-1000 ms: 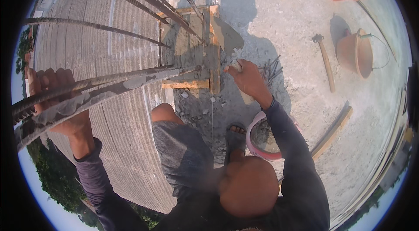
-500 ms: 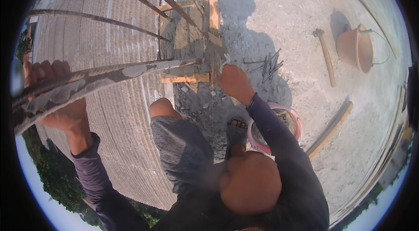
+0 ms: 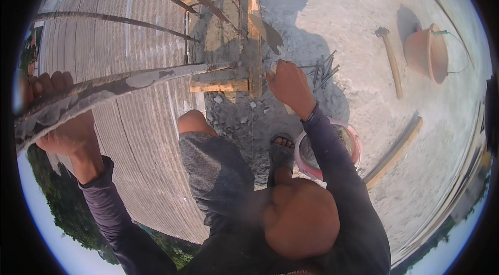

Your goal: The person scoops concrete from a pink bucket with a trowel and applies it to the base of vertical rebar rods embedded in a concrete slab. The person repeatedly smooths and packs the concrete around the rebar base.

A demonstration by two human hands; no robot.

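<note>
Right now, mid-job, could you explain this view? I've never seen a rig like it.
There is no machine here: these are a person's own bare hands. A wide fisheye camera on the head looks down, so straight edges bend near the rim. The right hand holds a trowel, its blade near a wooden frame. The left hand is behind a spattered steel bar; whether it grips is hidden. On the rough grey floor lie a hammer, a tipped-looking orange bucket and a wooden board. A pink-rimmed bucket sits by the right forearm.
</note>
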